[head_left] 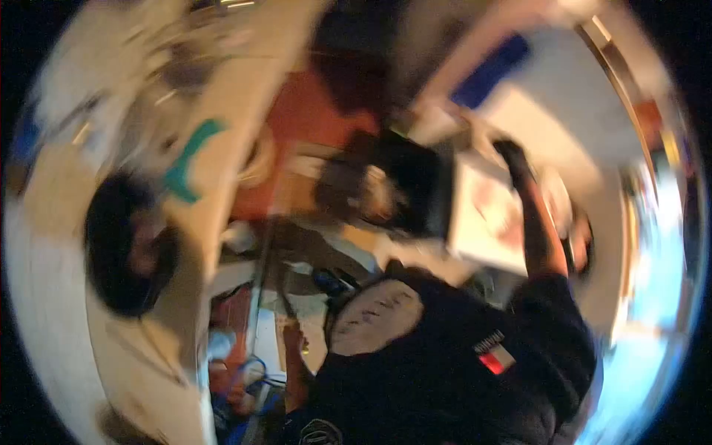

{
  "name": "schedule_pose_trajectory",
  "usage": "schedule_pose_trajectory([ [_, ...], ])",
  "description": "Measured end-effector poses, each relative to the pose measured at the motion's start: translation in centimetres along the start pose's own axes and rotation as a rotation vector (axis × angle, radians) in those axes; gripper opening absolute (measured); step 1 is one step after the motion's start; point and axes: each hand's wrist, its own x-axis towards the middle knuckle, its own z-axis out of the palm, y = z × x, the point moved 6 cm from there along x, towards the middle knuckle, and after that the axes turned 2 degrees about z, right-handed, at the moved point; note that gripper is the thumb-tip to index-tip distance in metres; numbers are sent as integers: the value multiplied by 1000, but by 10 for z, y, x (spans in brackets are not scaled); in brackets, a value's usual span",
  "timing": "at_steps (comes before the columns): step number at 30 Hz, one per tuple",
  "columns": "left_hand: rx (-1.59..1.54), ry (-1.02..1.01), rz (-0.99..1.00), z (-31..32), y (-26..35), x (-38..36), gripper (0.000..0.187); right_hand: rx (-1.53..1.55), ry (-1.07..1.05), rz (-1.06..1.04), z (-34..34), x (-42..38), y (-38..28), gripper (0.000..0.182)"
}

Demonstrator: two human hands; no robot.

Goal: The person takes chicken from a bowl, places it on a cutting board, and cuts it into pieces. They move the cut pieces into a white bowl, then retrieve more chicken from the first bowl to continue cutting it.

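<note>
The view is strongly smeared by motion. My right hand (512,156), which looks dark or gloved, is at the upper right beside a pale, box-like surface (486,219). Its fingers are blurred, and I cannot make out anything in them. At the lower left, my left forearm reaches up toward a pale patterned sheet or panel (315,326). My left hand (288,300) is a dark blur near its edge, and whether it holds anything is unclear. A black object (415,185) lies between the two hands, left of the pale surface.
A long tan tabletop (230,126) runs along the left, bearing a teal curved item (189,159) and a round black object (130,245). Blue cables (256,371) hang at the lower left. A dark blue item (489,70) is at the top right, near bright panes (653,274).
</note>
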Motion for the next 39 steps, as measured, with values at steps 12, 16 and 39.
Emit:
schedule_pose_trajectory([
  [12, -30, 83, -236, 38, 44, -76, 24, -252, -184, 476, 29, -65, 194, 110],
  [16, -30, 102, -190, 75, 97, -81, 22, -238, -26, 421, 72, -60, 179, 89],
  [39, 240, -39, -81, 154, 211, -50, 25, 1523, 744, 367, -120, -144, 331, 17],
])
